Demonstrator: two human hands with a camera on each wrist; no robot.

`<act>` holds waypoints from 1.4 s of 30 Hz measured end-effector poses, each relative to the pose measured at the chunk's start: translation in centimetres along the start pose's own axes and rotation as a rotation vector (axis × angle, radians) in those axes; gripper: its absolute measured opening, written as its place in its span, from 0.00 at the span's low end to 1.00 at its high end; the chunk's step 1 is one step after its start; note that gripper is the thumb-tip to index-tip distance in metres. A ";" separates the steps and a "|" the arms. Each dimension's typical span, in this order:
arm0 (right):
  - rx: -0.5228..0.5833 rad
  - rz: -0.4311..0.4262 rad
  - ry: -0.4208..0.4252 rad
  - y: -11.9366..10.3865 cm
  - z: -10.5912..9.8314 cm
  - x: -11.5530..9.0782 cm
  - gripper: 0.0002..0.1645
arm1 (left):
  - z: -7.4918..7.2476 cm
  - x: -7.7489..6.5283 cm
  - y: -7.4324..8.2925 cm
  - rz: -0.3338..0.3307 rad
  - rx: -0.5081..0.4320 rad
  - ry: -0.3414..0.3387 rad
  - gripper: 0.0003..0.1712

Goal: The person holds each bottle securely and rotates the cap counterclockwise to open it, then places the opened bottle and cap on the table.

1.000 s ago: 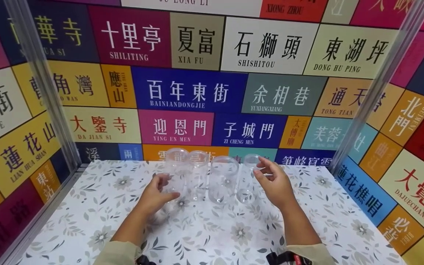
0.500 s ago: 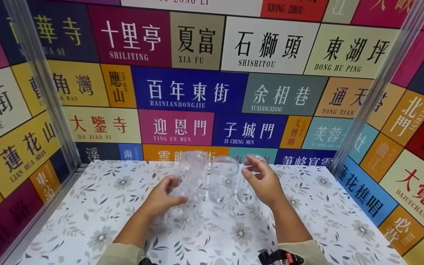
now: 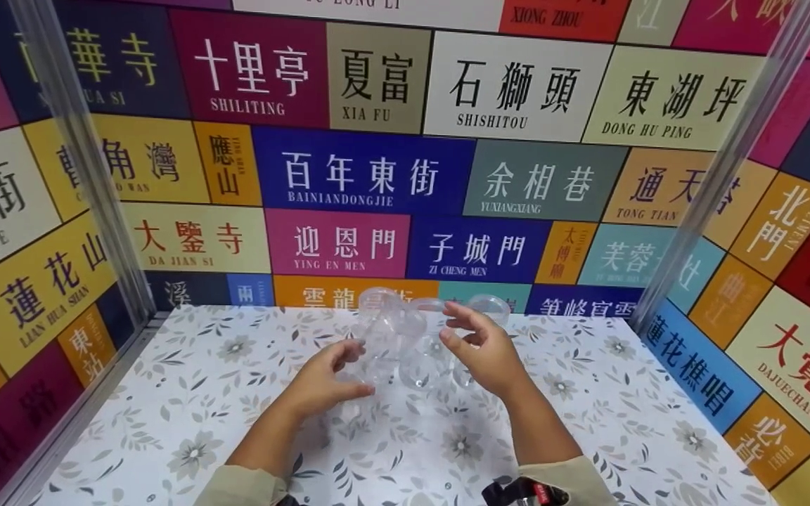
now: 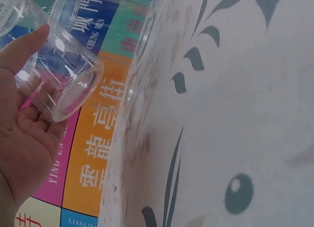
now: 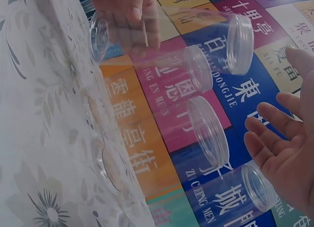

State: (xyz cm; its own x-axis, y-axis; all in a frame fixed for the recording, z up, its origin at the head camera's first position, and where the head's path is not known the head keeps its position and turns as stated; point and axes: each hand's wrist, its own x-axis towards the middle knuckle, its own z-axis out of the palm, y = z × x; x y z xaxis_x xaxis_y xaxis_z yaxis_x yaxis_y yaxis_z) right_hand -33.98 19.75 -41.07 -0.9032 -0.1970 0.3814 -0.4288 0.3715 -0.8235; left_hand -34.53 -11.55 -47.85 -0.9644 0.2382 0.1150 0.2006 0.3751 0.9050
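My left hand [image 3: 331, 376] grips a clear plastic jar [image 4: 78, 80], thumb on one side and fingers on the other. The jar is tilted, its top leaning right in the head view. Several other clear jars stand upright in a row: a slim one [image 5: 200, 67] partly behind the held jar, a wide one [image 5: 208, 131], and another slim one [image 5: 260, 185] at the right end. My right hand [image 3: 486, 351] is beside the right-end jar, fingers loosely bent and holding nothing. It partly hides that jar in the head view. Transparency makes the overlapping outlines hard to separate.
The jars stand on a table covered in a grey-and-white floral pattern [image 3: 461, 443]. Behind it rises a wall of coloured name panels [image 3: 363, 169]. Clear upright posts stand at the left [image 3: 88, 154] and right [image 3: 728, 161].
My left hand has moved right with its jar, which has gone from upright at the row's left end to tilted across its neighbours. My right hand has shifted left.
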 end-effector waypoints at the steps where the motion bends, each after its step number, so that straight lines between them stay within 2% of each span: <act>1: 0.003 0.001 -0.008 -0.1 0.1 0.0 0.33 | 0.1 0.0 0.1 0.017 0.012 -0.005 0.50; 5: -0.009 0.013 -0.026 -0.4 0.8 0.0 0.33 | 0.5 -0.1 0.5 0.058 0.058 -0.015 0.49; 8: -0.036 0.012 -0.021 -0.5 1.2 0.1 0.34 | 0.9 -0.1 0.8 0.055 0.092 -0.020 0.49; 15: -0.129 0.037 -0.016 -0.8 1.8 0.2 0.34 | 1.4 -0.1 1.5 0.004 0.142 -0.023 0.49; 21: -0.164 0.030 0.024 -0.8 2.1 0.0 0.30 | 1.8 -0.3 1.9 0.019 0.176 -0.015 0.48; 24: -0.162 0.020 0.030 -0.8 2.2 0.0 0.29 | 1.9 -0.3 1.9 0.021 0.180 -0.015 0.48; 30: -0.131 0.012 -0.013 -0.8 2.1 -0.3 0.29 | 1.9 -0.2 1.6 -0.002 0.187 -0.022 0.49; 38: -0.072 -0.064 -0.072 -0.3 1.7 -0.3 0.28 | 1.9 0.1 1.4 0.058 0.205 -0.017 0.49; 42: -0.047 -0.068 -0.103 0.0 1.6 -0.5 0.28 | 2.0 0.2 1.3 0.039 0.200 -0.022 0.49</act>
State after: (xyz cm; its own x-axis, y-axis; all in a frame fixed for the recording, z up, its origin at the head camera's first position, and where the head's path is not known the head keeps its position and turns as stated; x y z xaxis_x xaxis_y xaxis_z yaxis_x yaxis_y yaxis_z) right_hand -33.51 18.39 -41.87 -0.8662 -0.3146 0.3882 -0.4915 0.3961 -0.7756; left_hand -34.13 -9.23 -47.41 -0.9515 0.2752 0.1376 0.2705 0.5353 0.8002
